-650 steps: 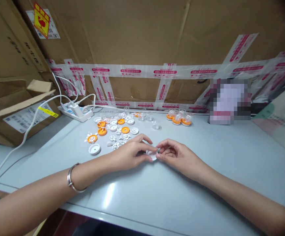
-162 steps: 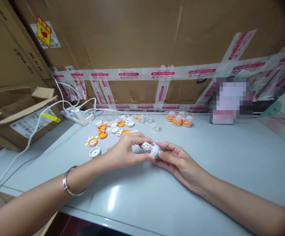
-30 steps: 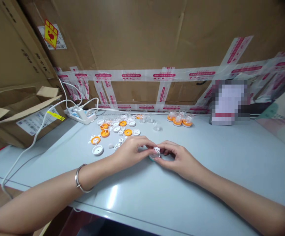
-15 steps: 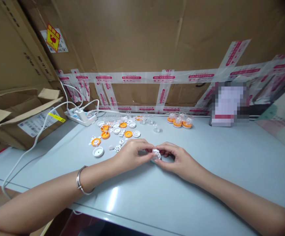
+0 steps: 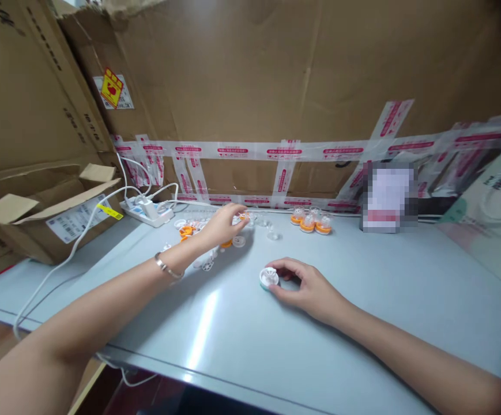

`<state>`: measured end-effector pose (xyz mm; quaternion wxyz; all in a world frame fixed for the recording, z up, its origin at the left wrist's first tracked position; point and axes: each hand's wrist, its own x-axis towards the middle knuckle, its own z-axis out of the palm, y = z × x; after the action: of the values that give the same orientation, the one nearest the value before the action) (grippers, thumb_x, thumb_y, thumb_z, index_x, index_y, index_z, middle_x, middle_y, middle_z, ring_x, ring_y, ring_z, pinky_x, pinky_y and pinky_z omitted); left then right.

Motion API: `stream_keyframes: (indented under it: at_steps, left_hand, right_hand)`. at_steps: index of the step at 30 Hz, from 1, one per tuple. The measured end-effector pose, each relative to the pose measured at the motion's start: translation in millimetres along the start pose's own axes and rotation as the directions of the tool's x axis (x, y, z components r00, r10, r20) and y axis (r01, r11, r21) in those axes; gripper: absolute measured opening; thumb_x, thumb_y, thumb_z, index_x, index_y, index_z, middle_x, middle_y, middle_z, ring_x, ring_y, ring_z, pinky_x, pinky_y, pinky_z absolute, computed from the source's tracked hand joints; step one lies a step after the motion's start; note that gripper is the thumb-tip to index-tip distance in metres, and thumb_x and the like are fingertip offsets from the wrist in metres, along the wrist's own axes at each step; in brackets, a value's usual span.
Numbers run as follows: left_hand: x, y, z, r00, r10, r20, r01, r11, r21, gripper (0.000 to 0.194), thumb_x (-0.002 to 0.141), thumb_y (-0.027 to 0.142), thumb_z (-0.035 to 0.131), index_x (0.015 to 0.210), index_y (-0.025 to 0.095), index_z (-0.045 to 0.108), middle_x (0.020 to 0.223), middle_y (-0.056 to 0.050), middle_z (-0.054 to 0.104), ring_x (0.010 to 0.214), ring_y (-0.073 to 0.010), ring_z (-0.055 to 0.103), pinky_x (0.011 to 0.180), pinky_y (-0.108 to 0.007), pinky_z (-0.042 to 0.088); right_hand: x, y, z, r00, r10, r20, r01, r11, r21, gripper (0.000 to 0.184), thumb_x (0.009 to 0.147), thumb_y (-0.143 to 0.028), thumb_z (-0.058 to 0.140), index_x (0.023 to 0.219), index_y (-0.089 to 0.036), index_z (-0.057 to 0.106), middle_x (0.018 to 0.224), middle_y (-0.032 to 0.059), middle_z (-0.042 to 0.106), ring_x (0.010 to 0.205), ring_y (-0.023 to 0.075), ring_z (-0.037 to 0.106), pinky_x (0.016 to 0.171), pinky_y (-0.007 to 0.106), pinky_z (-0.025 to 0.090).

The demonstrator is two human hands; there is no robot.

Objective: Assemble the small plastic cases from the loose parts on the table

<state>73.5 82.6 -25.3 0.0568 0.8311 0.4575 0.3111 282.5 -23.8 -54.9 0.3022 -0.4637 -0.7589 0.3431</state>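
My right hand [image 5: 304, 285] rests on the grey table [image 5: 362, 340], fingers curled round a small round piece [image 5: 268, 278] with a white top and a teal base. My left hand [image 5: 222, 223] reaches far forward over a scatter of small white and orange plastic parts [image 5: 186, 231]. Its fingers are stretched out above them and hold nothing that I can see. A white cap [image 5: 238, 241] lies just right of that hand. A metal bracelet [image 5: 168, 268] sits on my left wrist.
Three orange-based pieces [image 5: 308, 222] stand at the back. A white power strip [image 5: 149, 210] with a cable [image 5: 60, 265] lies back left, beside an open cardboard box [image 5: 51, 219]. Taped cardboard walls [image 5: 276, 86] enclose the table. A paper bag [image 5: 492, 213] stands on the right.
My left hand has let go of the round piece and moved forward and left to the pile of parts. My right hand stays on the piece. The view has tilted upward.
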Motion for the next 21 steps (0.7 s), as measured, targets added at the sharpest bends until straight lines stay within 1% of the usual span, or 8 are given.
stream_keyframes:
  at_steps: [3, 6, 9, 12, 16, 18, 20, 21]
  left_hand:
    - [23.2, -11.8, 17.3, 1.000, -0.008, -0.016, 0.009, 0.999, 0.045, 0.035, 0.077, 0.021, 0.059, 0.111, 0.012, 0.057, 0.113, -0.012, 0.060, 0.106, -0.0246, 0.054, 0.095, -0.039, 0.040]
    - [32.9, -16.6, 32.6, 0.999, -0.031, -0.012, 0.032, 0.998, 0.061, 0.029, 0.074, 0.019, 0.062, 0.102, 0.011, 0.060, 0.103, -0.012, 0.064, 0.099, -0.0255, 0.057, 0.092, -0.040, 0.041]
    - [34.2, -16.3, 37.2, 0.999, -0.045, -0.010, 0.046, 0.998, 0.048, 0.019, 0.072, 0.018, 0.063, 0.091, 0.013, 0.062, 0.094, -0.009, 0.066, 0.091, -0.0240, 0.059, 0.087, -0.038, 0.044]
    - [31.5, -8.3, 25.0, 0.998, -0.047, -0.038, 0.047, 0.999, 0.007, 0.019, 0.073, 0.018, 0.064, 0.091, 0.013, 0.061, 0.094, -0.009, 0.066, 0.091, -0.0224, 0.059, 0.085, -0.037, 0.044]
    - [11.2, 20.4, -9.0, 0.998, -0.016, -0.059, 0.012, 0.997, -0.082, 0.022, 0.081, 0.026, 0.059, 0.100, 0.015, 0.058, 0.102, -0.007, 0.064, 0.094, -0.0170, 0.059, 0.080, -0.028, 0.046]
    - [-8.8, 38.8, -23.4, 0.996, 0.078, 0.040, -0.067, 0.972, -0.223, 0.026, 0.081, 0.030, 0.060, 0.103, 0.017, 0.058, 0.100, -0.005, 0.065, 0.091, -0.0144, 0.060, 0.076, -0.024, 0.047]
    - [-30.8, 54.9, -30.5, 0.964, 0.198, 0.177, -0.131, 0.933, -0.334, 0.028, 0.080, 0.031, 0.062, 0.104, 0.018, 0.058, 0.098, -0.004, 0.066, 0.087, -0.0132, 0.060, 0.074, -0.023, 0.047]
    - [-40.6, 60.9, -31.1, 0.952, 0.228, 0.206, -0.147, 0.926, -0.346, 0.027, 0.080, 0.031, 0.062, 0.104, 0.018, 0.059, 0.099, -0.003, 0.066, 0.088, -0.0131, 0.059, 0.076, -0.023, 0.046]
  right_hand:
    - [-0.2, 1.3, 1.1, 1.000, 0.012, -0.022, -0.011, 1.000, 0.012, 0.035, 0.070, -0.025, 0.061, 0.104, -0.018, 0.058, 0.092, 0.0045, 0.067, 0.082, 0.0173, 0.059, 0.077, 0.030, 0.047]
    - [-0.8, 3.0, 1.5, 0.999, -0.003, -0.038, 0.003, 1.000, 0.001, 0.039, 0.069, -0.025, 0.062, 0.106, -0.017, 0.054, 0.093, 0.0051, 0.065, 0.082, 0.0168, 0.058, 0.076, 0.030, 0.047]
    - [-1.6, 3.4, 1.5, 0.999, -0.001, -0.034, 0.001, 1.000, -0.003, 0.038, 0.069, -0.025, 0.062, 0.105, -0.018, 0.053, 0.094, 0.0053, 0.064, 0.082, 0.0167, 0.058, 0.077, 0.031, 0.047]
    - [-2.2, 3.3, 1.6, 1.000, 0.002, -0.031, -0.002, 1.000, 0.007, 0.037, 0.071, -0.026, 0.061, 0.106, -0.018, 0.052, 0.095, 0.0052, 0.064, 0.083, 0.0167, 0.057, 0.078, 0.031, 0.046]
    - [-1.9, 5.2, 1.7, 0.999, -0.032, -0.033, 0.032, 0.999, -0.013, 0.041, 0.068, -0.027, 0.065, 0.106, -0.018, 0.052, 0.097, 0.0051, 0.061, 0.086, 0.0177, 0.056, 0.078, 0.031, 0.046]
    - [-1.4, 6.5, 1.7, 0.997, -0.059, -0.041, 0.057, 0.997, -0.043, 0.041, 0.066, -0.026, 0.068, 0.104, -0.019, 0.054, 0.096, 0.0049, 0.059, 0.086, 0.0179, 0.056, 0.076, 0.030, 0.046]
    - [-0.8, 7.4, 1.8, 0.996, -0.078, -0.039, 0.075, 0.995, -0.071, 0.034, 0.066, -0.024, 0.068, 0.098, -0.018, 0.057, 0.094, 0.0044, 0.057, 0.081, 0.0170, 0.055, 0.074, 0.030, 0.046]
    - [-0.5, 7.6, 2.0, 0.996, -0.082, -0.034, 0.079, 0.994, -0.080, 0.029, 0.067, -0.023, 0.067, 0.094, -0.019, 0.059, 0.092, 0.0040, 0.056, 0.079, 0.0164, 0.054, 0.073, 0.030, 0.046]
